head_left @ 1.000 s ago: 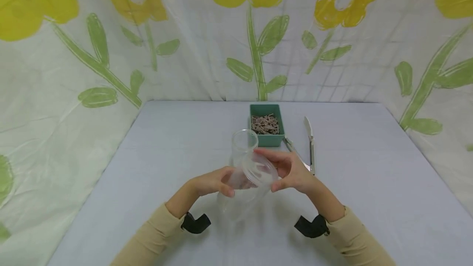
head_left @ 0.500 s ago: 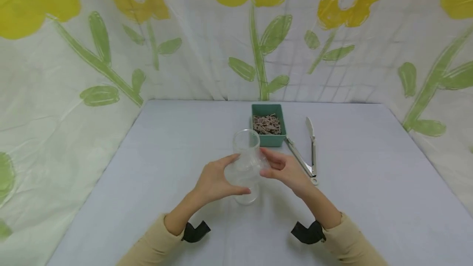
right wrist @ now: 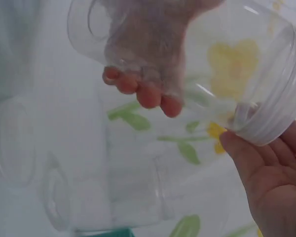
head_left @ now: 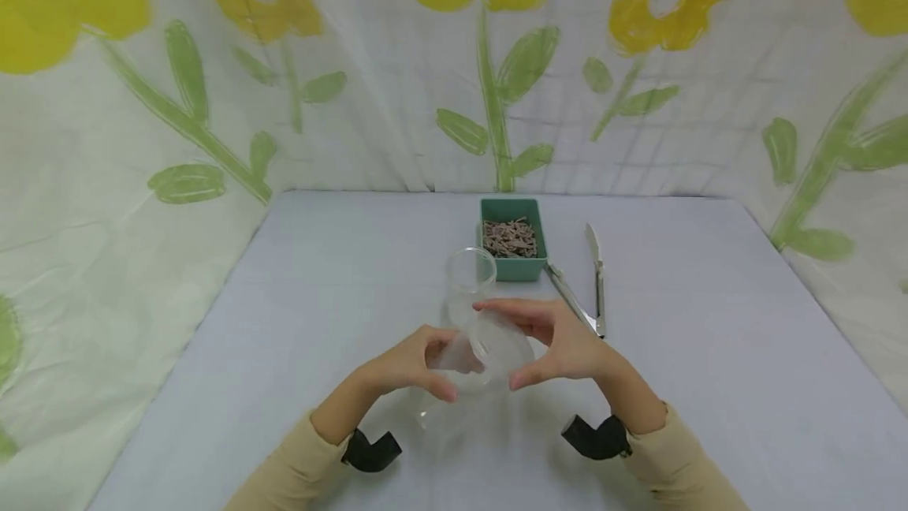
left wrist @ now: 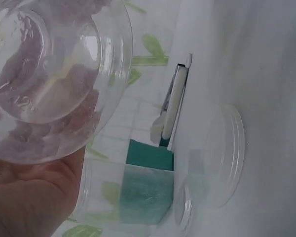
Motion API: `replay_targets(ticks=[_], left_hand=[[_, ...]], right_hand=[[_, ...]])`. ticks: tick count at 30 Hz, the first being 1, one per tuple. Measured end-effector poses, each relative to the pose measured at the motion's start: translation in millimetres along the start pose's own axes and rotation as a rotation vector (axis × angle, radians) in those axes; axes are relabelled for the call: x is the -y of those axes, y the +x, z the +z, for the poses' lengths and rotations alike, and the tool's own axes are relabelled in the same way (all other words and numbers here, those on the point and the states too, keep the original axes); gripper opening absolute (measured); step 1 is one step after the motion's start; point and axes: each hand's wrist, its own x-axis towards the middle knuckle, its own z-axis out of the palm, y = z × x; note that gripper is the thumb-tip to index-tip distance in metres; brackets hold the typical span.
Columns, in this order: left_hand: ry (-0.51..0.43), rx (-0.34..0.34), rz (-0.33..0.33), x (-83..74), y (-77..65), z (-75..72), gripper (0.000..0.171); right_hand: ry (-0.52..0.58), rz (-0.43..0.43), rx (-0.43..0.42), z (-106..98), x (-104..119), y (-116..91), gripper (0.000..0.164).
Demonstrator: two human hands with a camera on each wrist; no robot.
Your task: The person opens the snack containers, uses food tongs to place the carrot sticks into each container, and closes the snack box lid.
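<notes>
Both hands hold a clear plastic jar [head_left: 500,345] above the near middle of the table. It is tilted, with its ringed end toward the right. My left hand [head_left: 407,361] grips the jar's body, thumb in front and fingers behind, showing through the plastic in the right wrist view. My right hand [head_left: 571,337] holds round the ringed end [right wrist: 281,108], thumb and fingers on opposite sides. Just behind stands a second clear jar [head_left: 455,290], upright on the table, partly overlapped by the held one. A clear round lid [left wrist: 228,187] lies on the table near it.
A green box [head_left: 521,270] of small brownish pieces [head_left: 509,240] stands at the back, close behind the standing jar. To its right lie metal tongs [head_left: 599,302], spread wide, partly behind my right hand. A flower-printed curtain [head_left: 383,117] borders the table's back.
Half a second ago my left hand was higher and more widely spread round the jar. Now it is lower, and the jar tilts with its ringed end to the right, where my right hand holds.
</notes>
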Motion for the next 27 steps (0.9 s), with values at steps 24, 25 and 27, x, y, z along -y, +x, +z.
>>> replay_targets(ticks=[24, 25, 27], left_hand=[[0.674, -0.632, -0.071, -6.2, 5.4, 25.0, 0.086], [0.709, -0.647, -0.053, -5.8, 5.7, 25.7, 0.085], [0.772, -0.671, -0.018, -5.3, 5.9, 26.7, 0.085]], right_hand=[[-0.34, 0.585, -0.338, 17.1, 12.9, 13.1, 0.081], [-0.32, 0.594, -0.345, 16.6, 13.2, 12.9, 0.081], [-0.278, 0.612, -0.361, 15.6, 14.1, 12.4, 0.08]])
